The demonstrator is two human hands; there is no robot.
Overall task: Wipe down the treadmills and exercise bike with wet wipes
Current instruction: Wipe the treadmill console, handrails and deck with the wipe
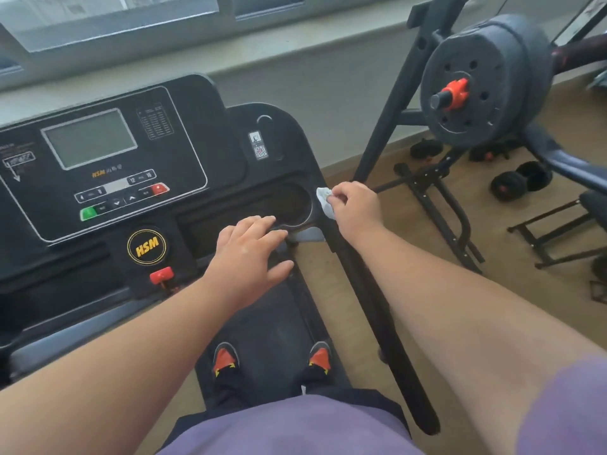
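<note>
Wiping treadmill (203, 133) console edge.
Right hand (353, 205) pinches wipe (323, 200) against rim; left hand (253, 254) flat, fingers spread, bracing.

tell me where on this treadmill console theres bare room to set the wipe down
The oval tray between the left hand and the right hand gripping the wipe looks bare. So does the flat patch around the QR sticker. The button panel is crowded.
</note>
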